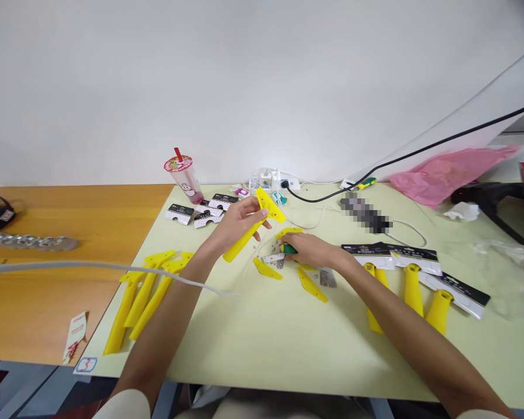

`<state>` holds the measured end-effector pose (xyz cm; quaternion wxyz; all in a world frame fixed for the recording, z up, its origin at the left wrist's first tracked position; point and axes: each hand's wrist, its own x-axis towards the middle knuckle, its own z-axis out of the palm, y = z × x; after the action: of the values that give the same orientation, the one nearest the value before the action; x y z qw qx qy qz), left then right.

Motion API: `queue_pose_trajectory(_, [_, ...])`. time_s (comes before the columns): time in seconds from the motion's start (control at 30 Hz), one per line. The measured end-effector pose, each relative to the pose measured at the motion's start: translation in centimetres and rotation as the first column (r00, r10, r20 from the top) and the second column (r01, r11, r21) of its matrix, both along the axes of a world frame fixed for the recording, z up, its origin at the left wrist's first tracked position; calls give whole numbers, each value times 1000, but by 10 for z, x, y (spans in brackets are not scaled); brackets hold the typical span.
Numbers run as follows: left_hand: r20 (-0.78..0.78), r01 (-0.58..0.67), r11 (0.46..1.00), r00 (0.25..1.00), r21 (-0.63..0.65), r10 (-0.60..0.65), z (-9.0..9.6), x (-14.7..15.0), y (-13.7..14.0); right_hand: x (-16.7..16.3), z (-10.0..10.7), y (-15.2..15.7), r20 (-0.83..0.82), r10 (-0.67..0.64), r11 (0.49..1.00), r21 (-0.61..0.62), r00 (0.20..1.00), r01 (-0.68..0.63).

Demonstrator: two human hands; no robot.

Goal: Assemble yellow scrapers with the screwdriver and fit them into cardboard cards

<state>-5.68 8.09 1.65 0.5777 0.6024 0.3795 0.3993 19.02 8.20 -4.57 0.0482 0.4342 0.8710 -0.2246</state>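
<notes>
My left hand (pixel 240 221) is closed around a yellow plastic scraper (pixel 247 240), holding it tilted above the table with its wide head at the top. Low over the tabletop, my right hand (pixel 311 249) is closed on a green-handled screwdriver (pixel 289 249), whose tip I cannot make out. Small screws and a flat metal piece (pixel 274 257) lie by the right fingers. Around them are loose yellow head pieces (pixel 312 285), another yellow piece (pixel 267 269) and a grey metal plate (pixel 327 277). The right hand partly covers this cluster.
Several yellow scrapers (pixel 146 291) lie at left. Yellow handles (pixel 413 291) rest near black-and-white cards (pixel 414 259) at right; more cards (pixel 179 213) lie near a drink cup (pixel 186 180). Behind are a power strip (pixel 266 181), black cable (pixel 402 157) and pink bag (pixel 449 171).
</notes>
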Motion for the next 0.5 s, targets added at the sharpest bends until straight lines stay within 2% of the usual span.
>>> queue_pose_trajectory(0.17, [15,-40,999,999,-19,40,2,-1,1,6,19,-2,-69,27,1000,-1,997,-27])
queue_pose_trajectory(0.27, [60,-122,992,990,-42,124,3,-1,4,15,45,-8,-235,-2,1000,-29,972,-5])
queue_pose_trajectory(0.4, [139,-218,974,964,-70,226,2,-1,7,27,83,-19,-476,-129,991,-100,870,92])
queue_pose_trajectory(0.5, [147,-212,973,964,-89,223,1,0,8,30,98,-27,-656,-270,957,-98,705,275])
